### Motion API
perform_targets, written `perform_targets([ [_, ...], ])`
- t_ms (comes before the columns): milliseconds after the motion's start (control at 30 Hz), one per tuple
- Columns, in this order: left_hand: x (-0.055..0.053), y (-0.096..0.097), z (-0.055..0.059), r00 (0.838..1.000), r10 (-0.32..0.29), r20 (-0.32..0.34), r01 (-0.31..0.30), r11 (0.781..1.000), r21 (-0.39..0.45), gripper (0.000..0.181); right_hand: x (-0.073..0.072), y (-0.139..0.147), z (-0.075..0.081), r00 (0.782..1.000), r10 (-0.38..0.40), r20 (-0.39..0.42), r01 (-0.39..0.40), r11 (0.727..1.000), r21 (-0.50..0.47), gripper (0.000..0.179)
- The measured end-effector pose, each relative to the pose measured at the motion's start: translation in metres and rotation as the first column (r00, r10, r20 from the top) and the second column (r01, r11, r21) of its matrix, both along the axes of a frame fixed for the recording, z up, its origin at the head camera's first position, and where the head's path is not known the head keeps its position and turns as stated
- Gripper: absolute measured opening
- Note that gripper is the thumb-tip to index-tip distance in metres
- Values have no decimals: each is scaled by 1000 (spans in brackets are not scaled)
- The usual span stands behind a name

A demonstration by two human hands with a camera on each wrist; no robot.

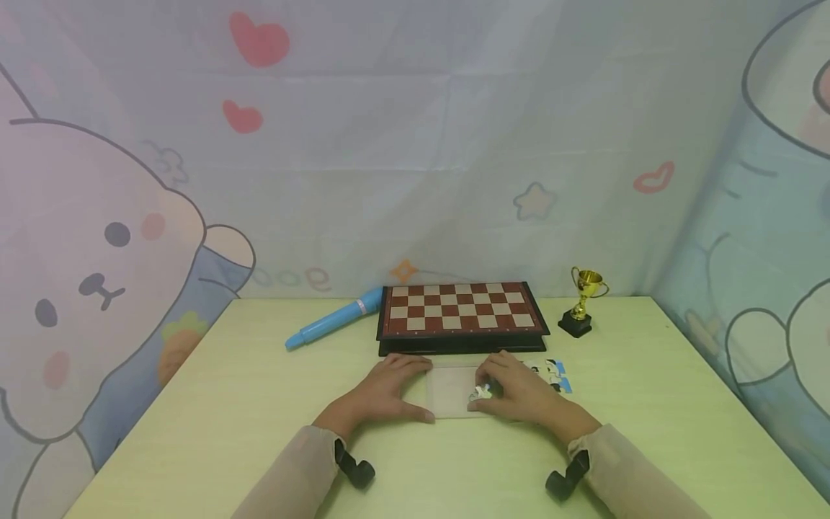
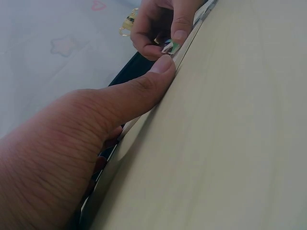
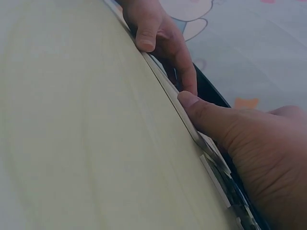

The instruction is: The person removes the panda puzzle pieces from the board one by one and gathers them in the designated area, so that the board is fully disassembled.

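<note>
A flat white puzzle tray lies on the table between the two hands. My left hand spans its left end, thumb at the near edge and fingertips at the far corner. In the left wrist view, the left thumb lies along the tray's edge. My right hand pinches a small printed jigsaw piece over the tray's right part. The same jigsaw piece shows white and green in the left wrist view. Several more jigsaw pieces, blue, white and black, lie right beyond the right hand, which partly covers them.
Behind the tray stands a black-sided folding chessboard with a red and white checked top. A large blue pen-shaped object lies left of it. To the right stands a gold trophy cup on a black base. A printed curtain hangs behind.
</note>
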State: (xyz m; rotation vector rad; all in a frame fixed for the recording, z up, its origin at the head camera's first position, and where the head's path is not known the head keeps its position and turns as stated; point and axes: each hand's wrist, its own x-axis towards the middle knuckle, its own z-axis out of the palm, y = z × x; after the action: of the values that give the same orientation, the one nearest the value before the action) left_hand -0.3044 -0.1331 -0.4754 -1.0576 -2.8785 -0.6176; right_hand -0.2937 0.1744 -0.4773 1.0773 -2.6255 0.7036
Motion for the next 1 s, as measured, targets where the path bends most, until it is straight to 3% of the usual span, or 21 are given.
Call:
perform_targets([
  [267,0,0,0,1000,1,1,-1,1000,-6,97,4,0,1,992,33,122,-26,998,-65,24],
  [767,-2,0,-3,1000,8,-4,-8,1000,-13,97,4,-1,2,977,93,194,-60,984,-169,15],
  [1000,-2,0,-4,1000,7,-11,-7,1000,-15,96,5,-1,4,981,103,164,-73,981,-182,14],
])
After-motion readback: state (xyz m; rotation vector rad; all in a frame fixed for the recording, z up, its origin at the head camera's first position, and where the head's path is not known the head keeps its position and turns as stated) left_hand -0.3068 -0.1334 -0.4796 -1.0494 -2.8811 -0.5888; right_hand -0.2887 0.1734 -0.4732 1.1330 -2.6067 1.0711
